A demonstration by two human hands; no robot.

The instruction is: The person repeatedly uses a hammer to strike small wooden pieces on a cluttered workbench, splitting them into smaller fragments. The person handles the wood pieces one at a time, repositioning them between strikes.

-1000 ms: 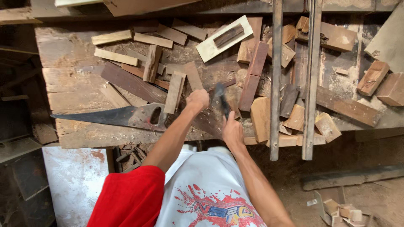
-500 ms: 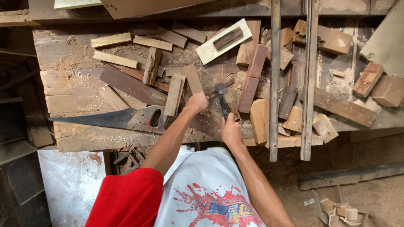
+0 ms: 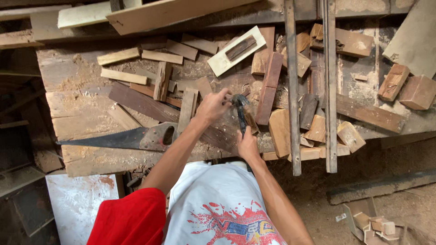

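Hammer (image 3: 240, 113) sits gripped at its handle by the right hand (image 3: 247, 146); left hand (image 3: 212, 106) pinches something unclear beside the hammer's head, with handsaw (image 3: 129, 138) well left.

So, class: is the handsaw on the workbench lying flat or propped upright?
Lying flat: the handsaw rests on its side, blade and handle both against the workbench, and no hand touches it.

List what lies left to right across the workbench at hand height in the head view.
Handsaw → left hand → hammer, held by the right hand → dark upright plank → first long slat → second long slat → two wooden blocks at far right.
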